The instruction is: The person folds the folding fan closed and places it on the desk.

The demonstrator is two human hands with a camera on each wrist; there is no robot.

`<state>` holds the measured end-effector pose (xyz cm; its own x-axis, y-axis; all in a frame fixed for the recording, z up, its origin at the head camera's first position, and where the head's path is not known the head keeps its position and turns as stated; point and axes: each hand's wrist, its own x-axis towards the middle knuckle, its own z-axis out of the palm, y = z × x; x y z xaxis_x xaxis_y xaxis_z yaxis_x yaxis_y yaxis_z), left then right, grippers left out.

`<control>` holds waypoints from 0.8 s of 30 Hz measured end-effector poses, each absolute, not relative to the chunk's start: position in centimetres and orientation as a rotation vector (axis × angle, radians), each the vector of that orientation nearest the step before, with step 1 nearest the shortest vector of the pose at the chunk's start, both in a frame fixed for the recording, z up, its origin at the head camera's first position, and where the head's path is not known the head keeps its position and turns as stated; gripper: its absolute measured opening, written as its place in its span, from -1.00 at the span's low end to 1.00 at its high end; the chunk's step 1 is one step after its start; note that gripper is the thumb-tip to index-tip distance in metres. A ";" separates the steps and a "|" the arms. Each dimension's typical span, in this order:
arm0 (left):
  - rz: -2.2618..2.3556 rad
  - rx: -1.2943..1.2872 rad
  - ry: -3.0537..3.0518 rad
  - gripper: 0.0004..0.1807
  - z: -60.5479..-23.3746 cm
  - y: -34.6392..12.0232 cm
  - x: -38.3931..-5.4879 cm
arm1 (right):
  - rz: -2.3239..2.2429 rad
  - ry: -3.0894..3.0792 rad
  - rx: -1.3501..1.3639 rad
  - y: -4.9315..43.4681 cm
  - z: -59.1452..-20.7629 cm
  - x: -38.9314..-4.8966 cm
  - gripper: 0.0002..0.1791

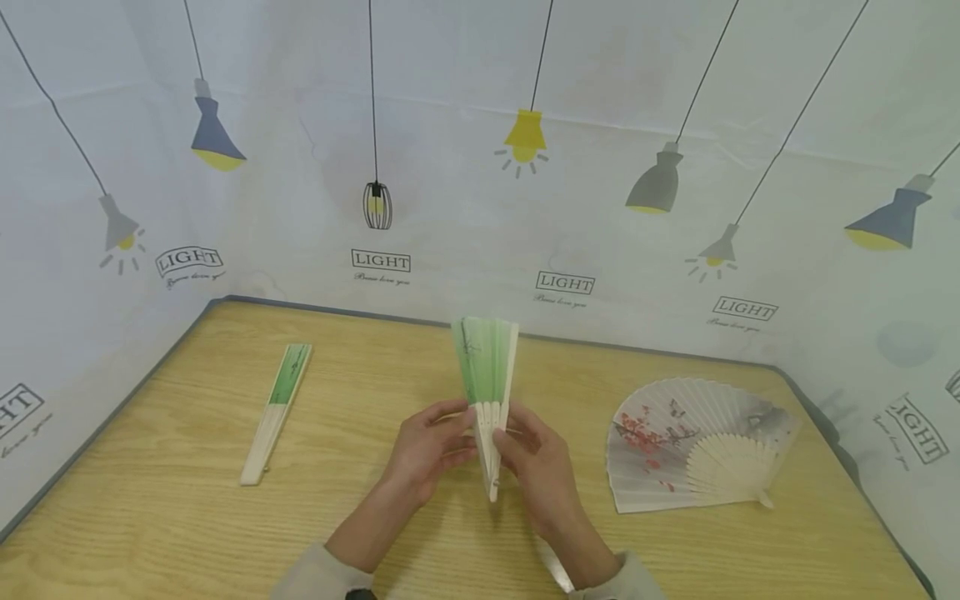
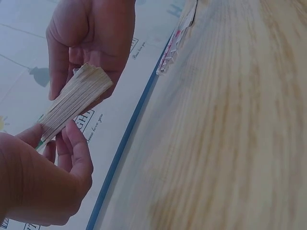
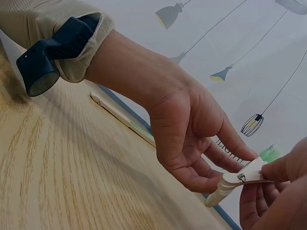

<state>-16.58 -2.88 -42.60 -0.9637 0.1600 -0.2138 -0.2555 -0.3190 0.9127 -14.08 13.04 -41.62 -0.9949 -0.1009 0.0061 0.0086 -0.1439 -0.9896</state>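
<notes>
A green folding fan (image 1: 486, 362) with pale ribs stands partly spread above the table, its pivot end pointing down toward me. My left hand (image 1: 429, 446) pinches its ribs from the left side. From the right, my right hand (image 1: 542, 467) holds the ribs between thumb and fingers. In the left wrist view both hands grip the stacked ribs (image 2: 76, 100). The metal pivot pin (image 3: 242, 177) shows at the fan's narrow end in the right wrist view.
A folded green fan (image 1: 276, 412) lies on the table (image 1: 360, 358) at left. A spread grey fan with red blossoms (image 1: 697, 446) lies at right. Behind the table hangs a white cloth printed with lamps (image 1: 450, 275).
</notes>
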 end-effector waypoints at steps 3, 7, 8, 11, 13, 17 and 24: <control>2.361 -0.113 1.651 -0.50 -42.7 -2.9 -16.6 | -2.320 2.013 -0.113 13.0 -41.6 -14.1 -0.52; 2.364 -0.113 1.652 -0.51 -42.8 -2.9 -16.6 | -2.315 2.020 -0.115 13.0 -41.7 -14.1 -0.54; 2.363 -0.114 1.654 -0.51 -42.8 -2.9 -16.6 | -2.314 2.023 -0.114 13.0 -41.7 -14.1 -0.54; 2.361 -0.115 1.663 -0.52 -42.8 -2.8 -16.6 | -2.307 2.037 -0.115 12.9 -41.7 -14.1 -0.54; 2.357 -0.105 1.674 -0.52 -42.9 -2.7 -16.7 | -2.302 2.052 -0.119 12.9 -41.8 -14.1 -0.55; 2.351 -0.079 1.704 -0.54 -42.9 -2.7 -16.7 | -2.296 2.083 -0.098 12.9 -41.8 -14.1 -0.55; 2.369 -0.094 1.716 -0.57 -42.8 -2.6 -16.6 | -2.305 2.086 -0.064 12.8 -41.7 -14.0 -0.53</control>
<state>-16.64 -2.55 -42.84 -0.9749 0.1354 -0.1766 -0.2099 -0.2971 0.9315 -14.05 12.77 -41.66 -0.9986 -0.0512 0.0087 -0.0036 -0.0997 -0.9950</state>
